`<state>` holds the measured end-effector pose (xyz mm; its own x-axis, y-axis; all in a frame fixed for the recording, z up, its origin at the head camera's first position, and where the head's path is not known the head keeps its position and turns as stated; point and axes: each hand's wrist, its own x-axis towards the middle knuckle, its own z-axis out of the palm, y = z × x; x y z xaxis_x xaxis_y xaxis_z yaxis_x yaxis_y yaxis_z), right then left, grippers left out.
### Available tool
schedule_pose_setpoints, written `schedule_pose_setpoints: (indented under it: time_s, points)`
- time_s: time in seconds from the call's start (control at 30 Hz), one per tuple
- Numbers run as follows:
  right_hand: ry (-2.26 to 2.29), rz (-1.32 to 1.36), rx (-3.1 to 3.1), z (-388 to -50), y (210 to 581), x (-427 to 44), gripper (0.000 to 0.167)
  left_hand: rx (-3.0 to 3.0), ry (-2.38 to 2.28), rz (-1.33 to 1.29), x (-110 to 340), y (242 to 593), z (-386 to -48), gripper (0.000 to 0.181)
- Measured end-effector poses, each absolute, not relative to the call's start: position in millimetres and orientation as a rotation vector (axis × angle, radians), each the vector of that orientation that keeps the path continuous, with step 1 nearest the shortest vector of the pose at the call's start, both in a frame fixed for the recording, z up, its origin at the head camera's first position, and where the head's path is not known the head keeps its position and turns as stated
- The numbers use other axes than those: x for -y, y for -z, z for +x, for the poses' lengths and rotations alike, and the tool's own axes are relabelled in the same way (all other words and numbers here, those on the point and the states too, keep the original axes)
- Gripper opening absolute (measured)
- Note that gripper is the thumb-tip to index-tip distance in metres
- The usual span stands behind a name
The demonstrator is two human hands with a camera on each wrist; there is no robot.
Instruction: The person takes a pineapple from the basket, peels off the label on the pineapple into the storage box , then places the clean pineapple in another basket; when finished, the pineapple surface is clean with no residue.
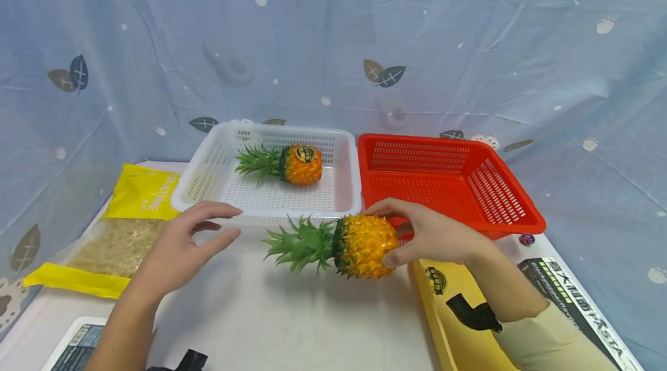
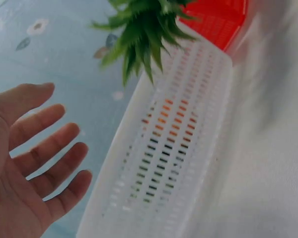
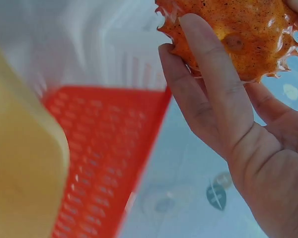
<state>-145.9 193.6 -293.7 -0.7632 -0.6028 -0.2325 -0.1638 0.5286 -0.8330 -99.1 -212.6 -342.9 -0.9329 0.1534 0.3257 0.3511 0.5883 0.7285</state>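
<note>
Looking down through the head camera, I have the right hand [image 1: 424, 235] grasping the pineapple [image 1: 366, 246] by its rounded orange base, thumb on the near side, fingers round behind. The left hand [image 1: 182, 246] holds nothing: its fingers are relaxed and parted from the thumb. The pineapple looks raised over the white table [image 1: 307, 324], just in front of the white basket [image 1: 341, 157]. What matters to me is how it lies: the long axis runs sideways, roughly parallel to that basket's near rim, with the green crown [image 1: 302, 243] pointing left from the grip, toward the left hand. A gap separates crown and left hand, so the right, nearer the fruit, supports it alone. A second pineapple [image 1: 302, 164] lies inside the white basket, crown pointing the same way. Beyond the right hand is the red basket [image 1: 432, 188]; the yellow box [image 1: 466, 353] sits below the right forearm [image 1: 510, 287].
</note>
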Motion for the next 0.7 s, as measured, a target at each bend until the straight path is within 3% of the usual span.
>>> schedule_pose_setpoints:
  time_s: [0.47, 0.7]
  points:
    - [1.125, -0.749, -2.285, -156.5, 253.4, -238.4, 0.063, 2.662, 1.232, -0.115, 246.1, 351.5, -102.5, 0.039]
    - [1.178, -0.642, -2.283, -168.1, 237.0, -263.4, 0.064, 2.629, 1.236, 0.051, 259.8, 353.8, -104.8, 0.043]
